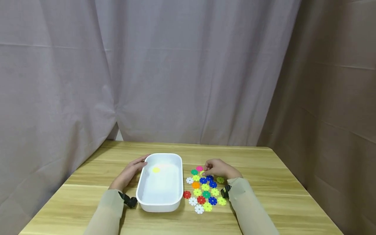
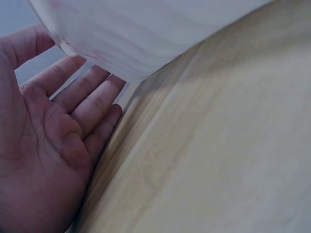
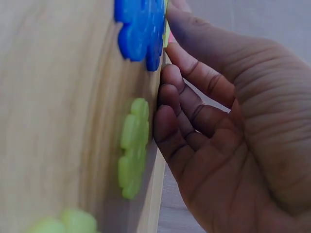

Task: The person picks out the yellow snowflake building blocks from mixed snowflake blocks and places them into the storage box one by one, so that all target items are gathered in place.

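Observation:
A white plastic tray (image 1: 160, 208) stands on the table, with one yellow snowflake disc (image 1: 156, 170) inside near its far end. My left hand (image 1: 128, 175) rests against the tray's left side, its fingers fairly straight and touching the wall in the left wrist view. To the right of the tray, my right hand (image 1: 218, 168) is at the far end of a spread of flat snowflake discs. Its thumb and forefinger pinch a yellow-green disc (image 1: 201, 173), mostly hidden by the fingers. Close below lie blue discs (image 3: 133, 29) and another yellow-green disc (image 3: 134, 148).
Several more discs lie right of the tray, among them a red disc (image 1: 187, 195), an orange disc (image 1: 195, 185), a white disc (image 1: 199, 209) and a green disc (image 1: 206, 194). Grey curtains (image 1: 188, 71) hang behind the wooden table (image 1: 88, 195).

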A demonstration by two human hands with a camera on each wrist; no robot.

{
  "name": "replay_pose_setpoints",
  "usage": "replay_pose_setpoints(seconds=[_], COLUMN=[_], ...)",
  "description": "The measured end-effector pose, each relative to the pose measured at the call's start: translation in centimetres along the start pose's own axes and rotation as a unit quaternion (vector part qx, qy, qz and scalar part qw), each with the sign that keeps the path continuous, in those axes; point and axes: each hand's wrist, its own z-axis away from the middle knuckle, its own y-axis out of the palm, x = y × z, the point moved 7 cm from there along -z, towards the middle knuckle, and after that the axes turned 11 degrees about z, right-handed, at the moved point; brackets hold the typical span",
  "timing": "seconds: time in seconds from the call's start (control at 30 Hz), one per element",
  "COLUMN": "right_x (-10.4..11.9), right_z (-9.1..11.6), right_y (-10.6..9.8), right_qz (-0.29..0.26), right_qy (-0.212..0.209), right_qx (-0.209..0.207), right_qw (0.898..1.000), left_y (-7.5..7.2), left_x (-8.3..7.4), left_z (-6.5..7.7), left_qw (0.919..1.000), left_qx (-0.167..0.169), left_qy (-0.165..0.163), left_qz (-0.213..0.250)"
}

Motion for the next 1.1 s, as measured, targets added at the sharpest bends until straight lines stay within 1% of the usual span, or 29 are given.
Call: replay_pose_setpoints(seconds=[0.07,0.27,0.43,0.57,0.67,0.8,0.97,1.1], right_x=[-0.1,-0.3,-0.4,-0.3,-0.3,-0.4,-0.6,-0.7], right_z=[-0.2,-0.3,-0.4,-0.5,-0.6,-0.7,-0.9,-1.1], right_y=[-0.1,0.0,0.0,0.1,0.1,-0.2,-0.3,-0.3], right_qz=[0.005,0.004,0.011,0.013,0.018,0.016,-0.007,-0.030], right_qy=[0.000,0.014,0.013,0.010,0.003,0.000,-0.003,-0.010], right_qx=[-0.001,0.004,0.000,0.003,-0.002,-0.019,-0.025,-0.024], right_qw=[1.000,1.000,1.000,1.000,1.000,1.000,1.000,0.999], left_y=[-0.2,-0.2,-0.4,-0.5,-0.5,-0.4,-0.4,-0.6], left_x=[0.1,0.1,0.1,0.2,0.2,0.1,0.1,0.2], left_z=[0.1,0.2,0.0,0.1,0.2,0.1,-0.2,-0.2], left_qw=[1.0000,0.9999,0.9998,0.9998,0.9998,1.0000,1.0000,1.0000], left_qx=[-0.006,-0.010,-0.012,-0.013,-0.013,-0.005,0.003,0.000], left_qy=[-0.004,-0.008,-0.007,-0.011,-0.012,-0.004,0.004,0.004], left_qz=[0.002,-0.001,-0.011,-0.010,-0.006,-0.005,-0.005,-0.006])
